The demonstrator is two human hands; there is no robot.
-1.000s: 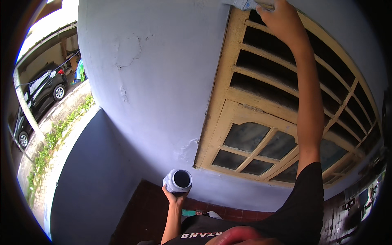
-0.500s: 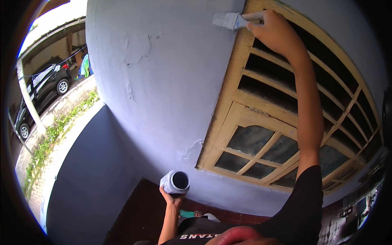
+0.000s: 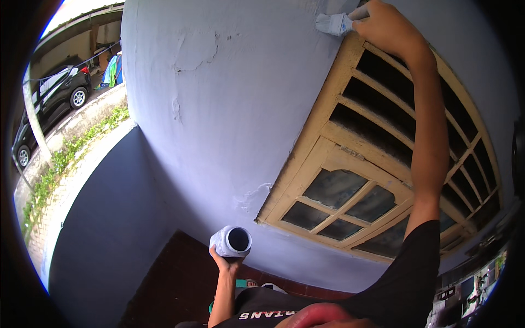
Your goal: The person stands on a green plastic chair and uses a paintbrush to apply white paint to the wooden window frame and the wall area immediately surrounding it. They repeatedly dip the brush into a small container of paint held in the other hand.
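High up at the top of the view, my right hand (image 3: 389, 30) is closed round the handle of a paintbrush (image 3: 332, 24). The brush's pale, paint-covered bristles point left and lie against the bluish-grey wall (image 3: 235, 109), by the upper corner of the wooden window frame (image 3: 322, 115). Low in the middle, my left hand (image 3: 225, 262) grips a paint-smeared jar (image 3: 223, 240) from below. The jar's round mouth faces me, and its inside looks dark; how much paint it holds cannot be seen.
Cracked, peeling patches (image 3: 254, 197) mark the wall. The yellowish window has dark slats and glass panes (image 3: 336, 188). A low dark wall (image 3: 104, 218) stands at left, with a plant strip (image 3: 71, 153) and a black car (image 3: 52, 98) beyond. Dark red floor (image 3: 164, 273) lies below.
My right hand and the brush have moved right and slightly up along the wall, to the window frame's upper corner. My view has shifted slightly. The jar stays in my left hand.
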